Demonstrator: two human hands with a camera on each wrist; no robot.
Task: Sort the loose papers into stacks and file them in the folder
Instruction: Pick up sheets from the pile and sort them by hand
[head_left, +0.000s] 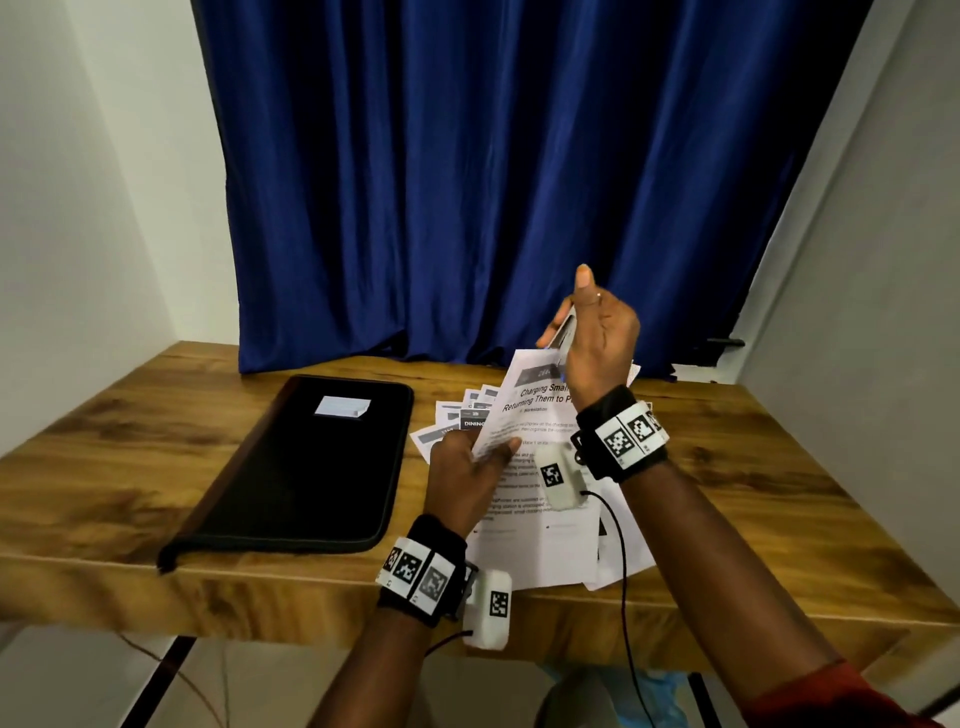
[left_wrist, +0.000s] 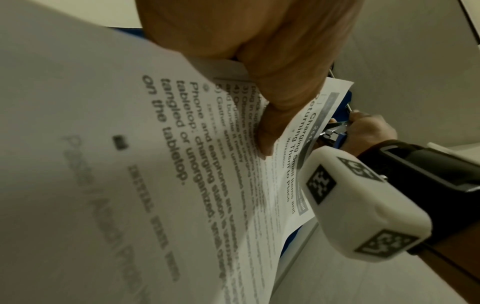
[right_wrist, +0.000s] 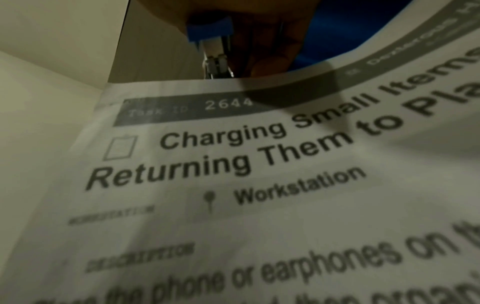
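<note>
- Head view: our left hand (head_left: 467, 475) lifts a printed sheet (head_left: 524, 410) off the tabletop (head_left: 727, 467), its grip pinching the sheet's lower left edge, thumb on the printed side. Our right hand (head_left: 597, 332) is raised at the sheet's top edge, its grip curled round a small stapler (head_left: 563, 330), thumb up. Below the sheet, loose papers (head_left: 550, 545) fan out from the middle of the tabletop to its near edge. The black folder (head_left: 306, 467) lies zipped and flat toward the left side, a white label (head_left: 343, 406) on its cover, well apart from the papers. A blue curtain (head_left: 493, 171) hangs behind the far edge.
- Left wrist view: we see our left thumb (left_wrist: 272, 98) pressing on the sheet (left_wrist: 130, 144), more than one page under it. Further along, the right hand (left_wrist: 369, 129) holds the blue stapler (left_wrist: 335, 131) at the sheet's top edge.
- Right wrist view: the sheet (right_wrist: 259, 185), headed "Charging Small Items", fills the frame, and the stapler's (right_wrist: 213, 41) metal nose sits right at its top edge, the right hand's fingers (right_wrist: 272, 51) dark beside it. We cannot tell whether the nose is biting the paper.
</note>
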